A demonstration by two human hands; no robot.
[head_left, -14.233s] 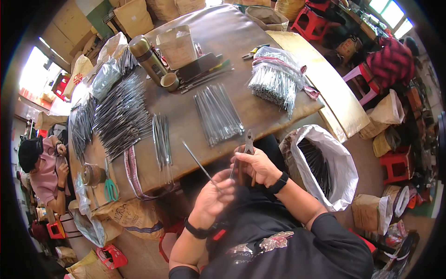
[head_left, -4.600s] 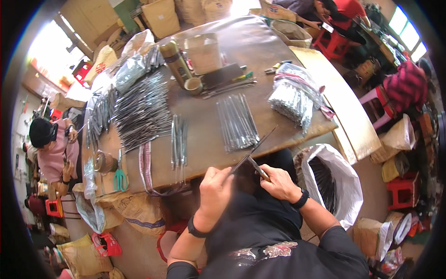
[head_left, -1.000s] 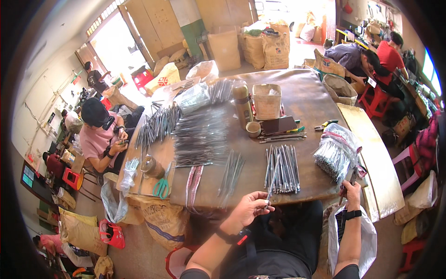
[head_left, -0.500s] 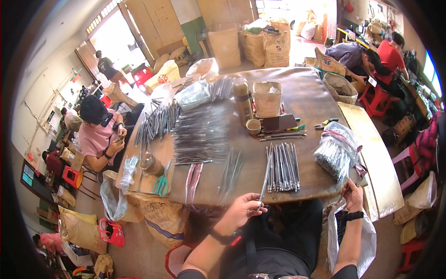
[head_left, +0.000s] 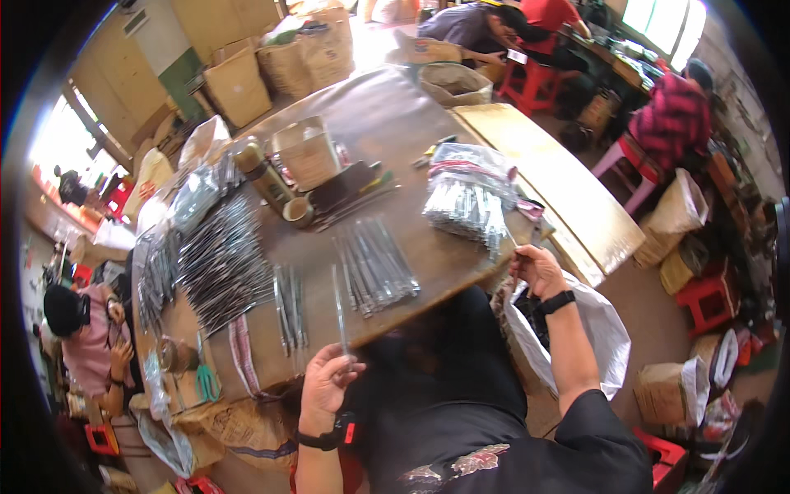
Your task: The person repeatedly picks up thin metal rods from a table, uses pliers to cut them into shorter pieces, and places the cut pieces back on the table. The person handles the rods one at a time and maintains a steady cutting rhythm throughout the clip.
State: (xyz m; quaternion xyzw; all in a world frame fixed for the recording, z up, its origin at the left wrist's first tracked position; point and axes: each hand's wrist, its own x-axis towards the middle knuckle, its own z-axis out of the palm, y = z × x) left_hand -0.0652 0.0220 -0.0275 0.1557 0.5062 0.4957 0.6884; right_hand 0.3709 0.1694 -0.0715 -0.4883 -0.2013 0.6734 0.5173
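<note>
Silvery metal shows in the thin rod (head_left: 339, 311) that the left hand (head_left: 331, 375) pinches near its lower end, thumb against fingers, most of its length left clear over the counter (head_left: 448, 267), perhaps so that it can be turned freely. Just beyond and right of those fingers, a row of rods (head_left: 377, 265) lies side by side, probably spread so that each can be picked up singly. Left of the same fingers lie a smaller group (head_left: 290, 309) and, farther off, a big dark pile (head_left: 220, 263).

The right hand (head_left: 539, 273) has its fingers closed on a slender pale rod (head_left: 512, 237); whether that is free of the wrapped bundle (head_left: 469, 202) just beyond them I cannot tell. Clear plastic likely keeps the bundle from scattering. Below the right fingers a white sack (head_left: 607, 329) gapes, seemingly set close for easy reach.

As for writing, the brown sack (head_left: 247, 432) below and left of the left fingers carries dark print, too distorted to make out. On the flask (head_left: 265, 177), well beyond the row, no label can be read.
</note>
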